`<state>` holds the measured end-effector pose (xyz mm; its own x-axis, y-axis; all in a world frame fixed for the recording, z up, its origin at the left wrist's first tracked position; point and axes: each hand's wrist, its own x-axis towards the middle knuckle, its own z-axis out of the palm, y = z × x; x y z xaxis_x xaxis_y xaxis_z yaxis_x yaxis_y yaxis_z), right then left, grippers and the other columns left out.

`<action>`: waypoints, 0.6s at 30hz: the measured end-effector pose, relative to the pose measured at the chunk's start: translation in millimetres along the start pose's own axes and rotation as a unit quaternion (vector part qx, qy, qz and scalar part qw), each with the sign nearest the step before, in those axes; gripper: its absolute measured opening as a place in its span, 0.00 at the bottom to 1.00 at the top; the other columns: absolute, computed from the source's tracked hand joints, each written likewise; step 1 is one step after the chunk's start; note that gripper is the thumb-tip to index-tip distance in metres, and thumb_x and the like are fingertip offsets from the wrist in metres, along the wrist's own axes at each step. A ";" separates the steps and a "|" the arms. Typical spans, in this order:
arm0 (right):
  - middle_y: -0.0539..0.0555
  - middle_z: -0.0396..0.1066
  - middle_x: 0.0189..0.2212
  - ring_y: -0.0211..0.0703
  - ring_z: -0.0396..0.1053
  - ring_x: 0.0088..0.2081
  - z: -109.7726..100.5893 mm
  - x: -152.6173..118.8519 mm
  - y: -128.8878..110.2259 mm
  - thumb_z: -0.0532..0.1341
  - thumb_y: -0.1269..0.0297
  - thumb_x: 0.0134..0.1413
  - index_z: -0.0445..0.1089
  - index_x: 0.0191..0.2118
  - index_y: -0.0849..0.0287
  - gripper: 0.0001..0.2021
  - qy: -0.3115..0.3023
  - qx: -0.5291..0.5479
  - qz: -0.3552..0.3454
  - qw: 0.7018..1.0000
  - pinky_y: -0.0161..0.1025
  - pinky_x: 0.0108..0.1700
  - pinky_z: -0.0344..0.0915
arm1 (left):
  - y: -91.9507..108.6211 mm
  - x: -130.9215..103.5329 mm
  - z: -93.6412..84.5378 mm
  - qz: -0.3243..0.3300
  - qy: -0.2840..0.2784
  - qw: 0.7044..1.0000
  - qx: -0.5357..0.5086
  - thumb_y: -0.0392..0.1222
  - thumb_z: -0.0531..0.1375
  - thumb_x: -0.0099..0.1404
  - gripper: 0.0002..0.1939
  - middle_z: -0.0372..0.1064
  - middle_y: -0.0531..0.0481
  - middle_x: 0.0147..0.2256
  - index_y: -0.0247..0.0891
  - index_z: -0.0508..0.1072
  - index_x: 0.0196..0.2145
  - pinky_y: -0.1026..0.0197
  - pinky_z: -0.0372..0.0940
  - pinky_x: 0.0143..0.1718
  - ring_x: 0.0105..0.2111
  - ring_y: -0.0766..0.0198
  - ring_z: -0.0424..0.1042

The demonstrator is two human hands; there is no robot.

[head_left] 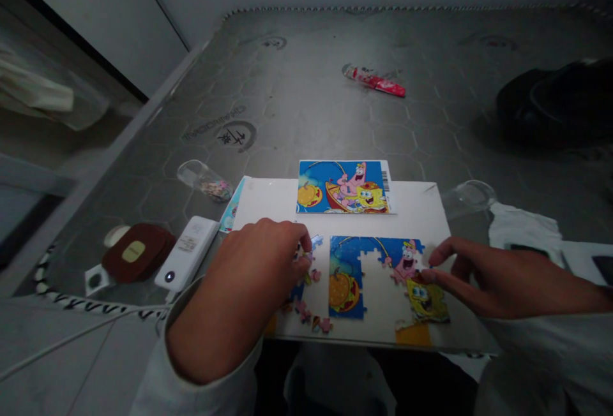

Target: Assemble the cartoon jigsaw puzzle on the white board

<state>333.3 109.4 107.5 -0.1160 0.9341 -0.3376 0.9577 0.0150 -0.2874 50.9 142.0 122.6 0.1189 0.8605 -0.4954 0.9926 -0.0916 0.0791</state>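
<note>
A partly joined jigsaw puzzle (345,285) lies on a white board (268,196), with a gap in its middle. Its left side shows a burger, its right side pink and yellow cartoon figures. Above it rests the printed picture card (342,187). My left hand (261,275) hovers over loose puzzle pieces (302,311) left of the puzzle. Its thumb and forefinger are bent, tips apart; some pieces are hidden beneath it. At the puzzle's right edge is my right hand (472,275), thumb and forefinger slightly apart, with no piece clearly visible between them.
A clear tube with small bits (214,187), a white device (188,253) and a brown case (138,252) lie to the left. Right of the board are a clear cup (472,198) and white tissue (524,224). Further back lie a red wrapper (376,80) and a dark object (550,106).
</note>
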 end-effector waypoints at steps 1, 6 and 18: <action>0.48 0.76 0.22 0.44 0.72 0.21 -0.9 -0.1 -0.4 0.57 0.53 0.60 0.71 0.37 0.50 0.10 -0.003 -0.002 0.001 1.000 0.41 0.27 0.62 | 0.1 0.2 0.4 -0.001 0.002 1.000 0.001 0.48 0.61 0.63 0.08 0.77 0.52 0.31 0.53 0.80 0.37 0.59 0.50 0.26 0.27 0.59 0.71; 0.47 0.75 0.21 0.42 0.71 0.20 -0.7 0.1 2.6 0.60 0.58 0.59 0.72 0.38 0.50 0.06 -0.002 -0.016 -0.001 1.000 0.40 0.26 0.62 | -0.6 2.1 2.3 -0.004 0.001 1.000 -0.012 0.49 0.63 0.61 0.07 0.77 0.53 0.31 0.53 0.80 0.36 0.59 0.49 0.26 0.27 0.60 0.72; 0.48 0.75 0.21 0.43 0.70 0.19 -1.0 -0.7 4.1 0.57 0.55 0.58 0.71 0.38 0.50 0.09 -0.003 0.008 -0.008 1.000 0.42 0.26 0.62 | -3.8 -6.3 0.3 -0.024 0.014 1.000 -0.014 0.50 0.63 0.62 0.07 0.78 0.54 0.32 0.55 0.80 0.38 0.59 0.49 0.27 0.27 0.60 0.72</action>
<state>337.6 109.1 107.4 -0.1322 0.9313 -0.3393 0.9515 0.0234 -0.3066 46.3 136.7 125.1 0.0709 0.8771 -0.4750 0.9961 -0.0372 0.0800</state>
